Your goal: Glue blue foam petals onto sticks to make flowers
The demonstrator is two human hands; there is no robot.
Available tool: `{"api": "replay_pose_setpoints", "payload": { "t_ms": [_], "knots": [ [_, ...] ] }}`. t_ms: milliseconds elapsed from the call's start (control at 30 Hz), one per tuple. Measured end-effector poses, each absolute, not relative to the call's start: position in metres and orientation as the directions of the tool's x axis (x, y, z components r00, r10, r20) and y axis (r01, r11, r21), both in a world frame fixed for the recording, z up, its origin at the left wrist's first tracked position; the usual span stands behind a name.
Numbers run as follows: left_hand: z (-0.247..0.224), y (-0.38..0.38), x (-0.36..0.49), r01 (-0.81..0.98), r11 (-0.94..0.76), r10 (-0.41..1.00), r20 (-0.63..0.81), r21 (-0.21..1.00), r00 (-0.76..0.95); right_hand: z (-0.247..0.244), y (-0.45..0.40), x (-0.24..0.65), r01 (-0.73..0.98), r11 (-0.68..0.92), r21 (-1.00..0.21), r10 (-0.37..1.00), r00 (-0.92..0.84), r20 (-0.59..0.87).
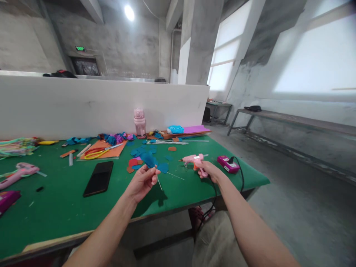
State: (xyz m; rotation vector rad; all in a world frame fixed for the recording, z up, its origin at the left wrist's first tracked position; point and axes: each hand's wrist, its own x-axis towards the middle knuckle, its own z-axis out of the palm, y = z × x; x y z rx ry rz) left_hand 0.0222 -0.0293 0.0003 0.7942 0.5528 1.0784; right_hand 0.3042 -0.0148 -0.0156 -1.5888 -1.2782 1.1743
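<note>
My left hand is closed on a blue paper flower with a thin wire stem that sticks out below the fingers. In my right hand is a pink glue gun, its nozzle pointing left toward the flower, with a gap between them. Blue petals lie on the green table behind my left hand, beside a few red and brown pieces. Another thin wire rests on the table between my hands.
A black phone, scissors on orange sheets and a second pink glue gun lie to the left. A pink bottle stands by the white partition. At right sits a purple box with a black cord.
</note>
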Motion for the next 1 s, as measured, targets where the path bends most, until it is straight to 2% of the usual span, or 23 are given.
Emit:
{"api": "replay_pose_setpoints", "payload": {
  "t_ms": [100,333,400,467,533,600,700,800,1000],
  "knots": [
    [0.000,-0.030,0.024,-0.528,0.247,0.918,-0.021,0.813,0.397,-0.018,-0.013,0.305,0.401,-0.244,-0.883,0.968,0.155,-0.198],
    [0.001,-0.032,0.028,-0.453,0.174,0.932,0.002,0.874,0.363,-0.005,-0.018,0.309,0.701,-0.297,-0.648,0.942,0.328,-0.077],
    [0.002,-0.033,0.029,-0.425,0.129,0.946,0.017,0.896,0.323,0.002,-0.023,0.302,0.764,-0.277,-0.583,0.923,0.380,0.059],
    [0.002,-0.033,0.030,-0.404,0.089,0.958,0.033,0.911,0.284,0.007,-0.030,0.286,0.828,-0.159,-0.538,0.883,0.363,0.297],
    [0.001,-0.033,0.032,-0.386,0.051,0.966,0.052,0.921,0.254,0.010,-0.037,0.261,0.773,0.066,-0.631,0.883,0.249,0.397],
    [0.000,-0.033,0.033,-0.369,0.013,0.969,0.079,0.929,0.233,0.012,-0.044,0.231,0.598,0.244,-0.764,0.921,0.104,0.376],
    [-0.004,-0.034,0.036,-0.356,-0.031,0.971,0.113,0.934,0.210,0.011,-0.053,0.189,0.502,0.370,-0.782,0.901,0.012,0.434],
    [-0.007,-0.034,0.038,-0.348,-0.059,0.977,0.126,0.936,0.173,0.010,-0.057,0.163,0.525,0.372,-0.765,0.901,-0.004,0.434],
    [-0.009,-0.037,0.044,-0.256,-0.150,0.979,0.180,0.955,0.097,0.009,-0.056,0.145,0.650,0.261,-0.714,0.900,0.103,0.423]
  ]
}}
